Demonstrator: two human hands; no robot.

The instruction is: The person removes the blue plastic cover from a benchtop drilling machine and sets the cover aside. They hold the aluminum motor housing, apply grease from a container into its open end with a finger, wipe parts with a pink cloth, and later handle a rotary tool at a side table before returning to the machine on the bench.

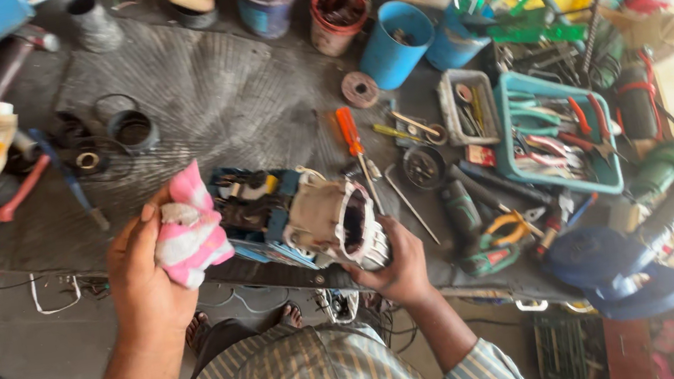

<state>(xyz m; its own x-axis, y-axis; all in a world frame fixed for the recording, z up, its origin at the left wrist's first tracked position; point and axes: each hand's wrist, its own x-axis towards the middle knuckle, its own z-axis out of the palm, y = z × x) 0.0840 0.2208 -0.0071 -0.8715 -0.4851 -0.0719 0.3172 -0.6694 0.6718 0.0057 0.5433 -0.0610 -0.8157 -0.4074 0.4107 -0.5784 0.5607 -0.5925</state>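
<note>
While my left hand (142, 273) clutches a crumpled pink-and-white cloth rag (188, 233) at centre frame, my right hand (393, 264) grips the grimy blue-and-grey motor housing (306, 215) beside it.

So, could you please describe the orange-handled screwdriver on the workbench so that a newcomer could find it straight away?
Start at the dark grey workbench and find the teal plastic tool tray on its right side. Well left of the tray, just beyond the dismantled power tool held in the right hand, lies the orange-handled screwdriver. Its bright translucent orange handle sets it apart from the bare metal tools beside it.

Cluttered dark workbench (214, 93), grey concrete floor (21, 340), bright daylight at right
</note>
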